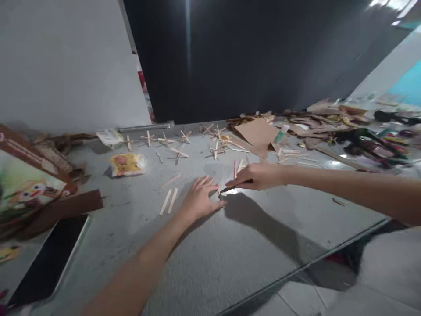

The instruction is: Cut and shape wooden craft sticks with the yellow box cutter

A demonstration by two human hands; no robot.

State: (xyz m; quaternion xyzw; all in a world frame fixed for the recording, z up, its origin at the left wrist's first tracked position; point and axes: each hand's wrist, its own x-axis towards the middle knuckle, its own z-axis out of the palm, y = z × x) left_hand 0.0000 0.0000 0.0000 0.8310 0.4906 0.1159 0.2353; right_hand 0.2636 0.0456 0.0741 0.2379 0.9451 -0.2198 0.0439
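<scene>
Wooden stick: a short, pale piece lying on the counter between the left thumb and forefinger; being so slim, it could spin or skid if pressed off-centre.
Left hand: grip spread low, thumb and forefinger at the stick's near and far ends; whether they truly pinch it I cannot tell. If they merely rest there, little would stop it from turning.
Right hand: grip pinching a dark tool, slender, its tip at or just beside the stick; actual contact is too small to make out.
Tool tip: blade or marker, I cannot tell. If sharp, a slip to the left would run straight at the left fingertips, which I judge the chief danger; pushing too hard would be the likely cause.
Shadow: dark on the counter, on the near side of the right hand; it could make the tip harder to place.
Paired sticks: loose, left of the left hand; a careless sideways sweep could scatter them.
Crossed sticks: star shapes along the far side; a long reach could knock one askew, more so if the joints are weak.
Phone: near left, well apart from the tool, so at little risk.
</scene>
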